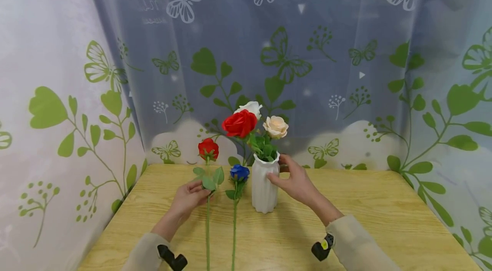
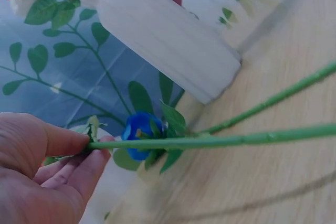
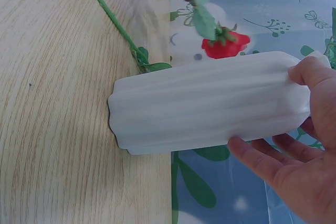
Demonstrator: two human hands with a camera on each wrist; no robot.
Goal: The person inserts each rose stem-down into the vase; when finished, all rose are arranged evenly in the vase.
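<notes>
A red rose point(image 1: 208, 148) on a long green stem is pinched by my left hand point(image 1: 188, 199), just below its leaves; the left wrist view shows the stem point(image 2: 220, 141) between thumb and fingers. My right hand point(image 1: 296, 180) grips the upper part of a white ribbed vase point(image 1: 265, 185), thumb on the near side and fingers round the far side. The vase point(image 3: 205, 106) stands upright on the table. Out of its mouth rise a large red rose point(image 1: 240, 123), a white rose point(image 1: 251, 108) and a cream rose point(image 1: 276, 127).
A blue rose point(image 1: 240, 172) with a long stem lies on the wooden table point(image 1: 365, 215), between the held red rose and the vase. Behind the table's far edge hangs a curtain point(image 1: 326, 91) printed with leaves and butterflies. More printed cloth point(image 1: 46, 142) borders the left side.
</notes>
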